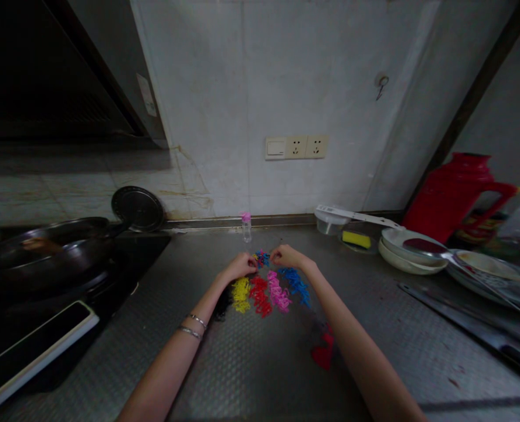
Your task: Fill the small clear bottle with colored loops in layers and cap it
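A small mixed-colour heap of tiny rubber bands point(262, 258) lies on the metal counter between my hands. My left hand point(242, 266) is at the heap's left edge, fingers bent together; what they pinch, if anything, is too small to see. On the right edge, my right hand point(286, 256) has its fingertips closed in a pinch too. Nearer to me, piles sorted by colour fan out: black bands point(223, 306), yellow bands point(241, 294), red bands point(260, 296), pink bands point(278, 291) and blue bands point(296, 285). My left hand is just above the yellow pile.
A clear bottle with a pink cap point(246, 228) stands behind the heap. Beside my right forearm lies a red object point(323, 351). To the right are a yellow sponge point(356, 239), stacked bowls point(411, 261), a long knife point(462, 319) and a red thermos point(448, 196). A wok point(44, 264) and phone point(35, 354) are left.
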The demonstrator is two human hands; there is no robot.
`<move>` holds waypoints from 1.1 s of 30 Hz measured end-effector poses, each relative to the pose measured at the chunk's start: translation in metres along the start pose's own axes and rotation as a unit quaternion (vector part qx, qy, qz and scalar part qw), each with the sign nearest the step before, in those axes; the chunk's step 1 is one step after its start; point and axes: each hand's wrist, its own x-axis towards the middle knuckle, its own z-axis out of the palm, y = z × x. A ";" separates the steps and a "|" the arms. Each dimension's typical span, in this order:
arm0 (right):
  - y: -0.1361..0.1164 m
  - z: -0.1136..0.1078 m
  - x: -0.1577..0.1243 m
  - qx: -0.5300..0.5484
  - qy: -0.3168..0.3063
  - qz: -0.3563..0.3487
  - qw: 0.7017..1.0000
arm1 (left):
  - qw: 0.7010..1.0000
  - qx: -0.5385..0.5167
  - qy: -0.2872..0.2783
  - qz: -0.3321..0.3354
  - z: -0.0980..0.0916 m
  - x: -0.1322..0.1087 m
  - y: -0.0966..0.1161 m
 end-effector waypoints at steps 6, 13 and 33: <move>0.000 0.000 0.001 0.007 -0.003 -0.009 1.000 | 1.000 -0.012 -0.005 -0.021 0.002 0.001 0.002; -0.004 0.007 0.005 -0.006 -0.005 -0.040 0.999 | 0.999 -0.020 0.002 -0.033 -0.003 0.002 0.008; -0.020 0.021 0.007 -0.019 -0.013 -0.066 0.998 | 0.999 -0.041 -0.003 -0.014 0.000 0.004 0.007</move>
